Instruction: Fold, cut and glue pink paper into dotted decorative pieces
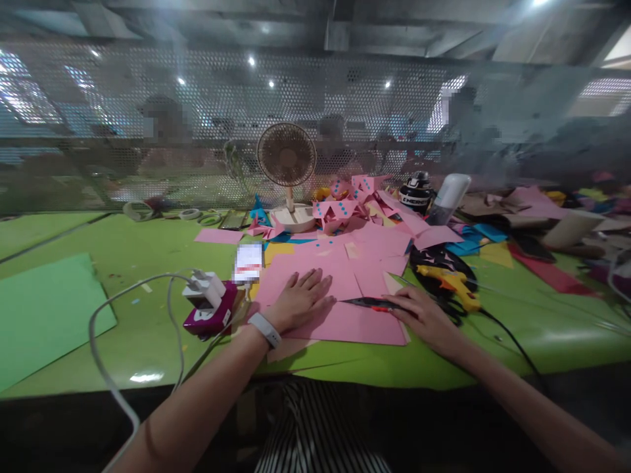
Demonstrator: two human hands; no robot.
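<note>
My left hand (304,299) lies flat on a sheet of pink paper (340,325), fingers stretched out and pressing on nothing else. A pale watch band circles that wrist. Across the sheet's right part, my right hand (421,315) grips a pair of dark-bladed scissors (367,303) with some red near the handle. The tips point left, toward my left fingers, and the blades lie along the pink paper. My right fingers cover most of the handles. Behind the sheet, more pink paper (379,240) is piled up.
A yellow hot glue gun (453,286) lies right of my right hand. A purple power block (211,315) with a white charger (204,289) and cables stands at left. Behind are a small fan (286,156), folded pink pieces (338,210) and a black jar (415,192). Green paper (49,315) lies far left.
</note>
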